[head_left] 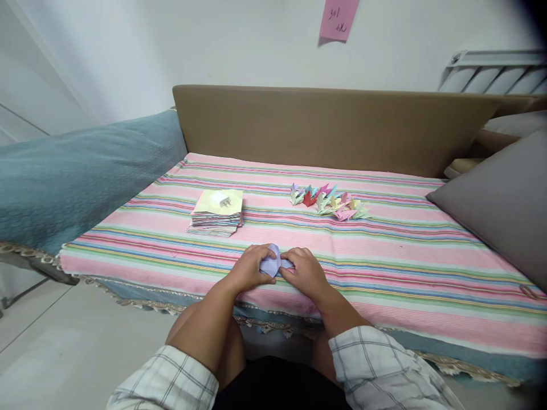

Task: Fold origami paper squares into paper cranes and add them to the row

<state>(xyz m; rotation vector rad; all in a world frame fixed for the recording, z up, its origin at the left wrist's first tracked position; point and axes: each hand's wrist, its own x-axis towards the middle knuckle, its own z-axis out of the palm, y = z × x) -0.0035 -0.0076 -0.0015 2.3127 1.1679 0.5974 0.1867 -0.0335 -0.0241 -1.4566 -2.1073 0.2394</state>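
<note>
A piece of lavender origami paper (270, 264), partly folded, is held between my two hands just above the front of the striped cloth. My left hand (251, 266) grips its left side, thumb below and fingers above. Pinched in my right hand (304, 272) is its narrower right end. The fingers cover parts of the folds. Beyond my left hand stands a stack of square paper sheets (217, 219), yellow on top, with a small white object (220, 199) lying on it. Several folded paper cranes (329, 202) in mixed colours sit in rows beyond my right hand.
Pink striped cloth (393, 250) covers the sofa seat, with a brown backrest (316, 131) behind. A blue-covered armrest (98, 171) bounds the left, a grey cushion (499, 205) the right. A small brown ring-like item (530, 292) lies near the right edge. A pink note (338, 20) hangs on the wall.
</note>
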